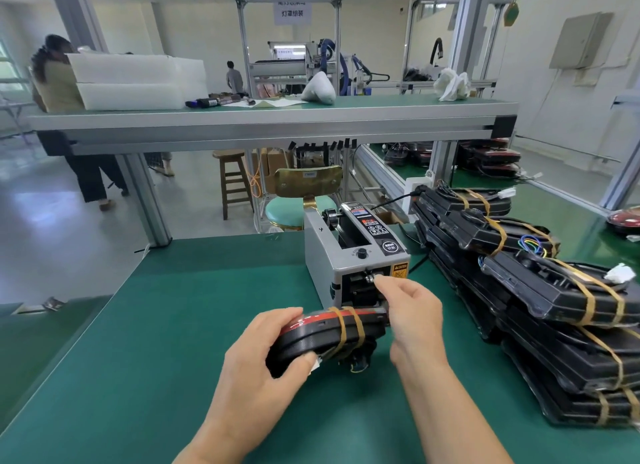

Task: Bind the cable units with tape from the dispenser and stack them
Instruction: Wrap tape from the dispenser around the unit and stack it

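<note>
One cable unit (332, 328) is held above the green worktop (173, 325), just in front of the tape dispenser (349, 252). Long axis runs left to right; the right end sits slightly higher and points at the dispenser's base. Casing is black, flat and curved, with a red strip along the upper edge. Two tan tape bands (349, 325) wrap it right of middle; short wires hang beneath that end.

Left hand (263, 366): grip curls round the unit's left end, thumb on the near face, fingers over the top edge.

Right hand (412, 311): grip pinched, thumb and forefinger tips together at the dispenser's outlet slot; cannot tell whether tape lies between them.

Stacked bound units (540, 290) lie at right on the worktop, banded in tan tape.
</note>
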The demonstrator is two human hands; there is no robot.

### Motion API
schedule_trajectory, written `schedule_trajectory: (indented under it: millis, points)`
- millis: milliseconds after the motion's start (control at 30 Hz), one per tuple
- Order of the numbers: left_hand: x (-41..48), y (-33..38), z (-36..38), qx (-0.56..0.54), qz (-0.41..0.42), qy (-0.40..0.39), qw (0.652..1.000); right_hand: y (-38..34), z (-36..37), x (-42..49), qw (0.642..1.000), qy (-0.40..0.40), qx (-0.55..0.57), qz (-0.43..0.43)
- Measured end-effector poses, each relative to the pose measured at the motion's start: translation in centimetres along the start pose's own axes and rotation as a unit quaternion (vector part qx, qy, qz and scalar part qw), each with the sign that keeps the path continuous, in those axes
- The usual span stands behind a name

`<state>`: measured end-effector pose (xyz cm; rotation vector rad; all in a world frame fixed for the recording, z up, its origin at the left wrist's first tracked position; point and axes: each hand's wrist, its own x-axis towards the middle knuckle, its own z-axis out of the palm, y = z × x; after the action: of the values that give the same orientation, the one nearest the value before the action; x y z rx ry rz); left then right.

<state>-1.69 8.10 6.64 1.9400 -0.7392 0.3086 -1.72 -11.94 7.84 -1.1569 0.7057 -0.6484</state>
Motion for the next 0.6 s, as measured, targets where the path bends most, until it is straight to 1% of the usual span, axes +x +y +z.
schedule_trajectory:
  millis: [100,233,300,467,600]
  points:
    - [-0.4,0.0,1.2,-0.079,-0.033,0.039,0.996,0.0,-0.2,-3.8,0.998,-0.063,0.014,-0.027]
    - [-1.1,-0.1,2.5,-0.114,-0.011,0.068,0.991,-0.1,-0.5,-6.6,0.990,-0.139,0.029,0.003]
    - [-1.3,-0.3,2.9,-0.118,0.002,0.072,0.990,-0.2,-0.5,-7.0,0.988,-0.149,0.035,0.007]
    - [-1.4,-0.5,3.1,-0.138,-0.004,0.073,0.988,0.0,-0.1,-7.5,0.986,-0.164,0.023,0.027]
    - [-1.4,-0.5,3.0,-0.127,0.015,0.067,0.990,0.2,0.1,-7.6,0.987,-0.158,0.011,0.014]
